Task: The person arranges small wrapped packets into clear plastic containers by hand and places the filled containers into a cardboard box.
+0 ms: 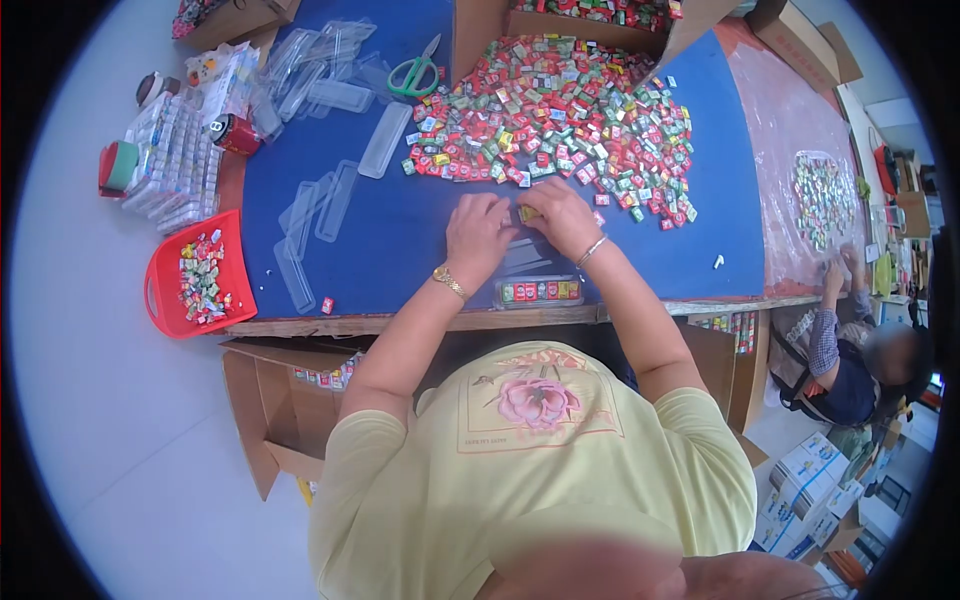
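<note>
My left hand (480, 236), with a gold watch on its wrist, has its fingers curled together at the near edge of the pile; whatever they pinch is too small to make out. Close beside it, my right hand (564, 220) pinches a small yellow block (528, 213). Both hands are low over the blue table top. Just below them lie clear plastic strips (522, 257). Nearer my body, a clear plastic case (540, 292) holds a row of small coloured blocks. Beyond my fingers spreads a big heap of small red, green and yellow blocks (545, 110).
Green-handled scissors (415, 76) and empty clear cases (385, 140) lie to the left. A red basket (160, 290) of blocks stands at the table's left corner, near a dark red can (236, 134) and stacked filled cases (175, 160). A co-worker (845, 370) sits at right.
</note>
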Available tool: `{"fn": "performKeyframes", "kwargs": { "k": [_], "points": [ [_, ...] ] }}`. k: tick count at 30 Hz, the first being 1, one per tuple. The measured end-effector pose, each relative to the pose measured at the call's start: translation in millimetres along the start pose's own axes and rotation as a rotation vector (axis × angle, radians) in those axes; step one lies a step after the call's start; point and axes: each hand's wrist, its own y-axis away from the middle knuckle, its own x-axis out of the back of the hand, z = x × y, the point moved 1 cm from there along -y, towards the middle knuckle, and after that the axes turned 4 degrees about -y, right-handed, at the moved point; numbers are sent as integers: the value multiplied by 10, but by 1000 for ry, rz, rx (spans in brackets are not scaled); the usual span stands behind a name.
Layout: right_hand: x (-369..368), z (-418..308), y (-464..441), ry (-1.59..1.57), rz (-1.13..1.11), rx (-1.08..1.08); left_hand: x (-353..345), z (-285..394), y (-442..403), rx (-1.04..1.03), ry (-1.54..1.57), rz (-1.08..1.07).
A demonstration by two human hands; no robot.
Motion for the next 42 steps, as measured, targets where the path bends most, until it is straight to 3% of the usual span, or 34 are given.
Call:
{"fn": "performKeyframes", "kwargs": {
  "k": [3, 8, 18, 25, 29, 38, 42],
  "points": [
    [-71, 90, -41, -4, -21, 38, 24, 67, -46, 1, 27, 72],
    [-1, 142, -32, -20, -36, 28, -149, -47, -32, -8, 25, -55],
    [44, 95, -6, 12, -15, 36, 320, -192, 172, 49, 10, -15],
    [-136, 145, -39, 171, -170, 19, 275, -367, 245, 62, 33, -129],
    [-52, 134, -12, 244, -143, 36, 290, -336, 258, 72, 39, -142],
    [-84, 135, -41, 119, -152, -19, 265, -302, 235, 67, 65, -101],
    [-144, 117, -73, 158, -130, 74, 192, -301, 184, 38, 66, -116]
  ]
}}
